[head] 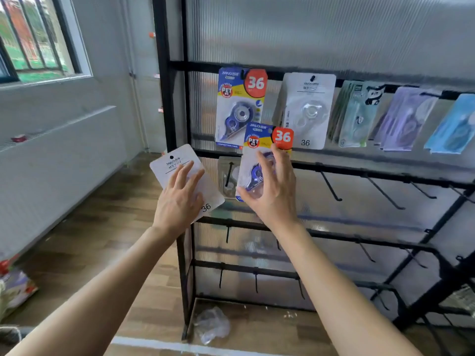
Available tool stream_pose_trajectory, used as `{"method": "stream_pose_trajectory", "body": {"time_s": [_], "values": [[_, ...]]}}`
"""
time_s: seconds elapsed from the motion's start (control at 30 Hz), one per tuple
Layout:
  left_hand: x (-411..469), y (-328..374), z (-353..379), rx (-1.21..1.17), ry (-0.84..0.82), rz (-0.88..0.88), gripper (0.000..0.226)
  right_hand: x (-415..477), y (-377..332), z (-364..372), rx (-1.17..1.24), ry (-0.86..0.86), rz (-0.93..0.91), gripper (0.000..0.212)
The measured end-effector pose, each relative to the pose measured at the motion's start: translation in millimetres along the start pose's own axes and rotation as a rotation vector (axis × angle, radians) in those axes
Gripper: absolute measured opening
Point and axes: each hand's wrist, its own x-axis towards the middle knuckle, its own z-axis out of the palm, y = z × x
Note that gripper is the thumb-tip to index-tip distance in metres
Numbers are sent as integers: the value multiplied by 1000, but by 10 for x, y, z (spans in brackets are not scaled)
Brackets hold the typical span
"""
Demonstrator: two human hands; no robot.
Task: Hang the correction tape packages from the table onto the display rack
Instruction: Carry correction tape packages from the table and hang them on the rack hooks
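Note:
My right hand (270,187) grips a blue and yellow correction tape package (264,140) with a red "36" label, held upright in front of the black display rack (177,65), just below the top row. My left hand (180,199) holds a white correction tape package (177,163), tilted, to the left of the rack. On the top rail hang a matching blue package (239,106) and a white package (307,110). A bare hook (228,173) sticks out between my two hands on the second rail.
Green (356,116), purple (406,119) and light blue (452,127) packages hang further right on the top rail. Lower rails carry several empty hooks (331,186). A crumpled plastic bag (212,325) lies on the wooden floor by the rack's foot. A window is at the upper left.

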Motion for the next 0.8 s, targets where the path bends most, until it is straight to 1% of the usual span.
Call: {"method": "stream_pose_trajectory", "body": {"time_s": [0.17,0.33,0.6,0.8], "values": [[196,-41,7,-12,32,-37,54,434,-69,45,34,80,-133,75],[331,-77,-38,-20,63,-21,54,803,-188,105,28,87,-182,75],[375,-139,-107,-7,64,4,53,933,-285,144,-15,73,-132,78],[327,-186,-147,-15,53,16,54,1002,-349,121,-48,68,-133,79]]}}
